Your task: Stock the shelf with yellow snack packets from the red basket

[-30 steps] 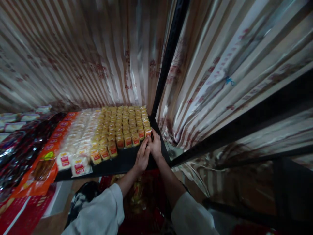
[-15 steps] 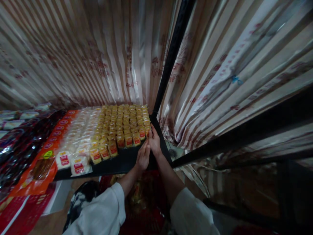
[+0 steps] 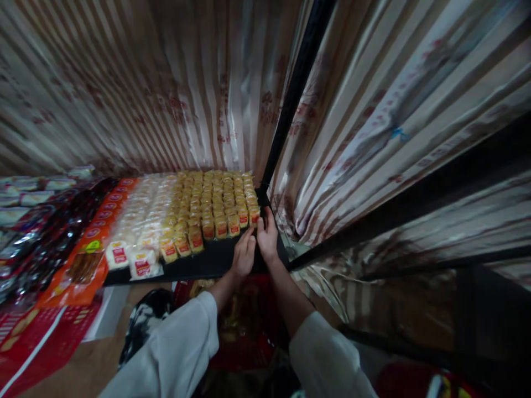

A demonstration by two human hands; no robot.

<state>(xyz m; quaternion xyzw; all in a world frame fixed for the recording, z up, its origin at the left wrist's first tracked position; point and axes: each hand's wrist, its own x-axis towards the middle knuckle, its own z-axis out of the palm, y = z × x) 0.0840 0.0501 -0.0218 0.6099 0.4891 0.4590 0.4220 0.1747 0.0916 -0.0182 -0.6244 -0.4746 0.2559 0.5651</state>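
Observation:
Rows of small yellow snack packets (image 3: 215,202) with red labels fill the right part of a black shelf (image 3: 207,264). Both my hands rest at the shelf's front right corner. My left hand (image 3: 244,255) lies with fingers stretched toward the front row. My right hand (image 3: 267,239) touches the packet at the right end of the front row (image 3: 254,215), fingers curled beside it. Whether either hand grips a packet is unclear.
White packets (image 3: 141,243) sit left of the yellow ones, then orange bags (image 3: 89,251) and dark bags (image 3: 37,243). A black upright post (image 3: 290,105) stands at the shelf corner. Striped curtains (image 3: 373,127) hang behind and to the right. A red basket (image 3: 244,326) sits below.
The view has shifted slightly, so shelf and hands sit higher in the picture. Both hands remain at the front right corner of the yellow rows, barely moved.

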